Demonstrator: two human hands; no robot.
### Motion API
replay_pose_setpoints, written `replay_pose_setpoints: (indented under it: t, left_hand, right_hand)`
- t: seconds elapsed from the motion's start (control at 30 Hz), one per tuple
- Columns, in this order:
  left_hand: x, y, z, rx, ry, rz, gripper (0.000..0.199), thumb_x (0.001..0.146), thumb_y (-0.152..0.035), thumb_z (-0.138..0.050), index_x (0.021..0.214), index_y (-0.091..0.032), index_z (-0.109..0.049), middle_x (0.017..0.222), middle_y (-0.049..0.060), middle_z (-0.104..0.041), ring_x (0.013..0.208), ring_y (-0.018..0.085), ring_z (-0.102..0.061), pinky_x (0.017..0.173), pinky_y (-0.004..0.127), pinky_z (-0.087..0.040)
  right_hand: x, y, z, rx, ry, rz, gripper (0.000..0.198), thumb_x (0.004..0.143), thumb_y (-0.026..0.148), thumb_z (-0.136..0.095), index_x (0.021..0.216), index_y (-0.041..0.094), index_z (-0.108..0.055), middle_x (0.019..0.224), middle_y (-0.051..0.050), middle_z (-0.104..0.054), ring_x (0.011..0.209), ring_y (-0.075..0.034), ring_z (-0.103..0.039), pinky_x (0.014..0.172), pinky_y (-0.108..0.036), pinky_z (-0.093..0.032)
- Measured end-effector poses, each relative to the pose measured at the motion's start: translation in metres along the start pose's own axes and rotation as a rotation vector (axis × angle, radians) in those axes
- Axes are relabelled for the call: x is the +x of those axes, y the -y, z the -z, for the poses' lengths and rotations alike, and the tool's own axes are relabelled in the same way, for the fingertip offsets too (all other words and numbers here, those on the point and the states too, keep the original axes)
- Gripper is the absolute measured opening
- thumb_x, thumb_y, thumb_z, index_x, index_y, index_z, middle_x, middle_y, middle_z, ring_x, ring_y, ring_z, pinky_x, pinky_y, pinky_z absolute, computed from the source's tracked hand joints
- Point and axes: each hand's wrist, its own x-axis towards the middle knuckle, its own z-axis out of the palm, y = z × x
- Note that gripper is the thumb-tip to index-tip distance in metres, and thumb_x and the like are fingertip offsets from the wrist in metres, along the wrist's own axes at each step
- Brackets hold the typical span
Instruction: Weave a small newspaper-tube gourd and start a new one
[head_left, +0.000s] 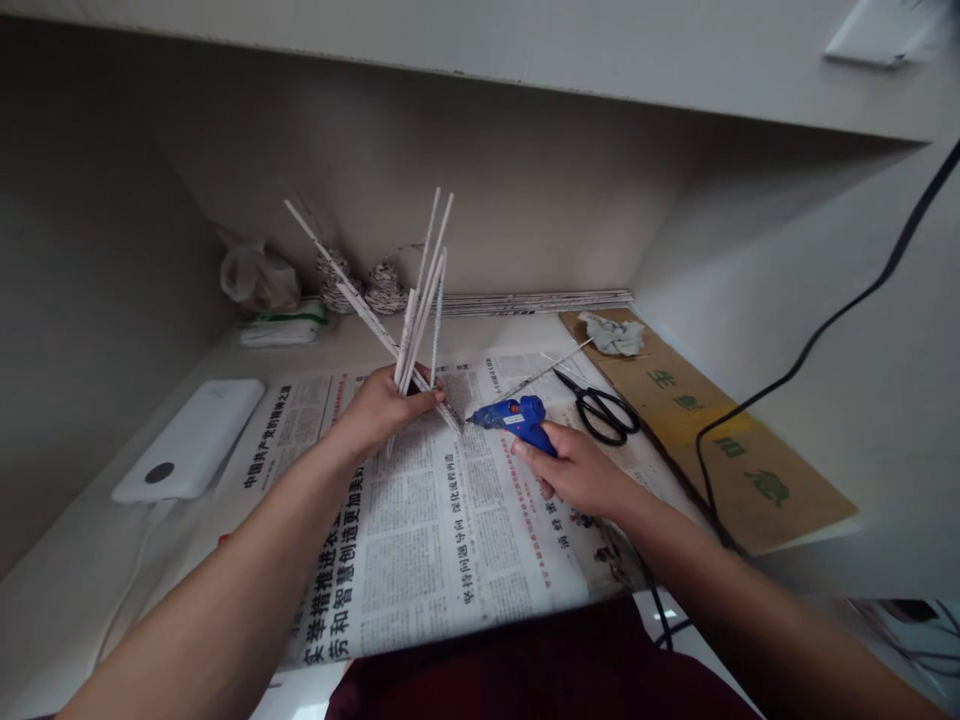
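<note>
In the head view my left hand (pixel 390 405) is closed around several thin rolled-paper sticks (pixel 420 320). Most of them point upward, while others slant from upper left down to a tip at lower right. My right hand (pixel 574 465) grips a blue hot glue gun (pixel 517 415) by its handle. The gun's nozzle is at the lower end of the slanting sticks; whether it touches them I cannot tell. Beneath both hands lies a spread newspaper (pixel 420 540). Black-handled scissors (pixel 604 410) rest just beyond my right hand.
Cardboard (pixel 720 440) with a crumpled paper piece (pixel 615 335) lies at right, near a hanging black cable (pixel 810 355). A white power bank (pixel 191 440) is at left. Along the back are a plastic bag (pixel 255 278), woven paper pieces (pixel 385 290) and long paper sticks (pixel 540 300).
</note>
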Motion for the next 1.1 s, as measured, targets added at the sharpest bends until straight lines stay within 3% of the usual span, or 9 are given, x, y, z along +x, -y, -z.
replay_pose_setpoints:
  t: [0.4, 0.6, 0.8, 0.87, 1.0, 1.1]
  left_hand:
    - [0.005, 0.001, 0.015, -0.027, -0.006, 0.028, 0.030, 0.056, -0.034, -0.081, 0.077, -0.018, -0.067, 0.069, 0.002, -0.066, 0.059, 0.015, -0.058, 0.055, 0.025, -0.043]
    - [-0.001, -0.019, 0.044, -0.150, -0.067, 0.027, 0.030, 0.056, -0.029, -0.083, 0.077, -0.018, -0.066, 0.061, 0.001, -0.060, 0.051, 0.010, -0.049, 0.039, 0.020, -0.024]
    - [-0.003, -0.023, 0.054, -0.289, -0.114, 0.026, 0.027, 0.065, -0.034, -0.079, 0.075, -0.014, -0.064, 0.072, 0.006, -0.065, 0.061, 0.012, -0.055, 0.039, 0.017, -0.018]
    - [-0.004, -0.021, 0.055, -0.326, -0.063, 0.010, 0.030, 0.069, -0.041, -0.076, 0.077, -0.015, -0.064, 0.075, 0.006, -0.068, 0.061, 0.011, -0.055, 0.038, 0.017, -0.016]
    - [-0.005, -0.017, 0.057, -0.295, 0.190, 0.023, 0.040, 0.062, -0.050, -0.078, 0.077, -0.015, -0.065, 0.066, 0.005, -0.067, 0.051, 0.011, -0.055, 0.035, 0.016, -0.018]
    - [0.001, -0.012, 0.056, -0.258, 0.083, 0.065, 0.039, 0.062, -0.049, -0.078, 0.075, -0.015, -0.065, 0.068, 0.005, -0.067, 0.052, 0.011, -0.056, 0.034, 0.016, -0.023]
  right_hand:
    - [0.001, 0.002, -0.002, -0.137, -0.059, 0.050, 0.029, 0.085, 0.046, -0.052, 0.070, 0.021, -0.055, 0.063, -0.003, -0.059, 0.058, -0.016, -0.051, 0.052, -0.030, -0.038]
    - [0.002, 0.003, -0.001, -0.146, -0.023, 0.081, 0.027, 0.087, 0.044, -0.051, 0.077, 0.020, -0.059, 0.070, -0.004, -0.063, 0.064, -0.018, -0.055, 0.059, -0.032, -0.041]
    - [0.001, 0.010, 0.001, -0.178, -0.014, 0.041, 0.028, 0.086, 0.045, -0.051, 0.070, 0.022, -0.054, 0.070, -0.005, -0.062, 0.065, -0.020, -0.055, 0.058, -0.033, -0.040]
    - [0.001, 0.010, 0.001, -0.189, -0.015, 0.040, 0.029, 0.086, 0.045, -0.051, 0.069, 0.022, -0.052, 0.070, -0.005, -0.061, 0.065, -0.020, -0.055, 0.058, -0.033, -0.039]
    - [0.002, 0.007, 0.002, -0.190, -0.011, 0.060, 0.027, 0.086, 0.045, -0.051, 0.074, 0.022, -0.057, 0.071, -0.005, -0.061, 0.067, -0.021, -0.056, 0.060, -0.033, -0.038]
    - [0.003, 0.008, 0.004, -0.212, 0.016, 0.064, 0.029, 0.086, 0.047, -0.049, 0.076, 0.021, -0.058, 0.074, -0.006, -0.062, 0.071, -0.022, -0.056, 0.063, -0.034, -0.038]
